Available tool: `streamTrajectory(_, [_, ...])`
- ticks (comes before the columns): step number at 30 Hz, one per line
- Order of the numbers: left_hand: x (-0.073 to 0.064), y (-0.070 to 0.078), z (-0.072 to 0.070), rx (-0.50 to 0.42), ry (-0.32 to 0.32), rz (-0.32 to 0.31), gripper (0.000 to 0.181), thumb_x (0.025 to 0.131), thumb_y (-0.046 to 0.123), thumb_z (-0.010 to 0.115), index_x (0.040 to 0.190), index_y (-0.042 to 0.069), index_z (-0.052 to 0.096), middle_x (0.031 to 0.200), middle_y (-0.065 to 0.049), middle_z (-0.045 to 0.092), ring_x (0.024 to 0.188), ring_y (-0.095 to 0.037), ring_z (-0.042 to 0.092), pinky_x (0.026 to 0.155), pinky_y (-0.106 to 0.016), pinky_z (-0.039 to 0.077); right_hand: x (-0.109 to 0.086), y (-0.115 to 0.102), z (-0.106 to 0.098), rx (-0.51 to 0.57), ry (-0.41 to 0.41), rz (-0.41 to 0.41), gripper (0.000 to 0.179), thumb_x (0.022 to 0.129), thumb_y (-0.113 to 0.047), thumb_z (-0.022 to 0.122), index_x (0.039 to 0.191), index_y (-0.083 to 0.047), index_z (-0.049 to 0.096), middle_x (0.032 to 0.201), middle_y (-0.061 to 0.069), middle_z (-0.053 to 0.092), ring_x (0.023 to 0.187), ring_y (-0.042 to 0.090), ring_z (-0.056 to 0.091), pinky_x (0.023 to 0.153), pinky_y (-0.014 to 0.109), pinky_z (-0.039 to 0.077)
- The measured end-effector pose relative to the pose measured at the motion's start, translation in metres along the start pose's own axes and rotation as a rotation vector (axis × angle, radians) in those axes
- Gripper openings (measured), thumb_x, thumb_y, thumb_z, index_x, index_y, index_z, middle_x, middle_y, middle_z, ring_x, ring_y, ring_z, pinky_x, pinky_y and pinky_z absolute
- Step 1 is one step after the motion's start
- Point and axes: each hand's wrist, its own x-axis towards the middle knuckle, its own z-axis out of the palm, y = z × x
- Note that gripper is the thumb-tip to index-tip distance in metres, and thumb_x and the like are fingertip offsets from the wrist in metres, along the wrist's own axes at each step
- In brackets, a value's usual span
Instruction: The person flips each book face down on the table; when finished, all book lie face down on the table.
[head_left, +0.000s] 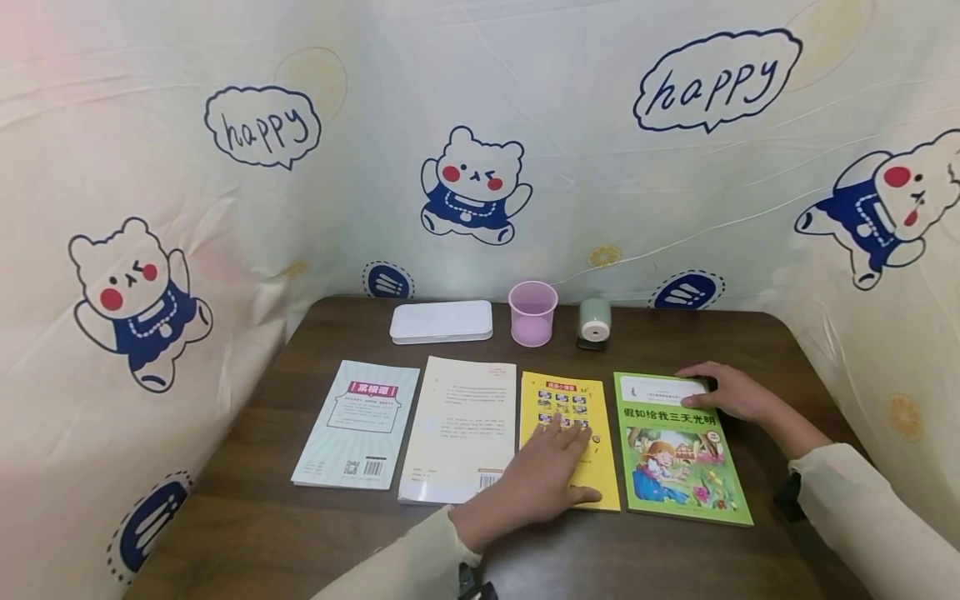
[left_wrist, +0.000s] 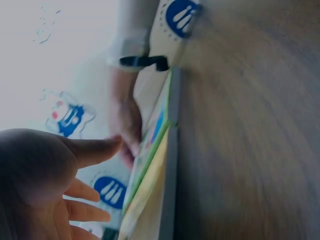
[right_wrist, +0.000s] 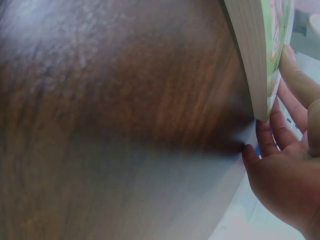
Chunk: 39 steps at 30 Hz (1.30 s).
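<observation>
My left hand lies over the lower part of a yellow book, fingers spread and thumb out to the right. The left wrist view shows the fingers loosely extended beside the books' covers. At the far right of the row is a green book with a picture of a child in a garden. My right hand holds its top right corner, thumb on the cover. Close up in the right wrist view, the other fingers bend round that corner, next to the thick page block.
Left of the yellow book lie a cream book and a pale blue book. Behind the row stand a white flat case, a pink cup and a green pencil sharpener. A printed curtain surrounds the brown table.
</observation>
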Motion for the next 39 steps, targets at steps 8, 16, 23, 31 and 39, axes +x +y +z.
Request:
streamTrajectory(8, [0.026,0.025,0.02,0.095,-0.029,0.059,0.11,0.083,0.078,0.064,0.164,0.015,0.027,0.17,-0.006,0.026,0.159,-0.03,0.015,0.126,-0.045,0.024,0.0,0.0,0.001,-0.003,0.009,-0.009,0.062,0.092,-0.036,0.078,0.138,0.002,0.062,0.141,0.034,0.052,0.125,0.049,0.05,0.098,0.068,0.043])
streamTrajectory(16, [0.039,0.034,0.029,0.1,-0.066,0.062,0.123,0.075,0.081,0.07,0.167,0.026,0.01,0.173,-0.008,0.016,0.16,-0.029,0.006,0.128,-0.046,0.018,0.0,0.001,0.001,-0.002,0.01,-0.011,0.061,0.093,-0.037,0.078,0.138,0.0,0.062,0.141,0.033,0.053,0.125,0.048,0.05,0.097,0.067,0.043])
streamTrajectory(23, [0.042,0.037,0.031,0.127,-0.075,0.055,0.119,0.078,0.078,0.071,0.167,0.024,0.013,0.171,-0.006,0.023,0.16,-0.029,0.008,0.128,-0.048,0.016,-0.001,-0.001,0.001,0.013,0.006,0.0,0.062,0.093,-0.036,0.078,0.139,0.001,0.061,0.141,0.033,0.052,0.123,0.047,0.05,0.097,0.066,0.043])
streamTrajectory(31, [0.045,0.039,0.034,0.134,-0.078,0.047,0.114,0.08,0.077,0.068,0.166,0.019,0.021,0.17,-0.002,0.025,0.16,-0.027,0.009,0.128,-0.049,0.013,0.0,0.001,0.002,0.011,0.009,0.014,0.063,0.093,-0.038,0.077,0.139,0.0,0.061,0.142,0.034,0.05,0.123,0.048,0.05,0.098,0.067,0.042])
streamTrajectory(39, [0.046,0.039,0.033,0.082,-0.055,0.052,0.113,0.081,0.073,0.072,0.166,0.019,0.02,0.17,-0.005,0.026,0.16,-0.025,0.011,0.128,-0.05,0.014,0.001,0.003,0.002,0.015,0.006,0.011,0.062,0.093,-0.038,0.077,0.139,0.0,0.061,0.141,0.033,0.052,0.122,0.047,0.051,0.097,0.067,0.043])
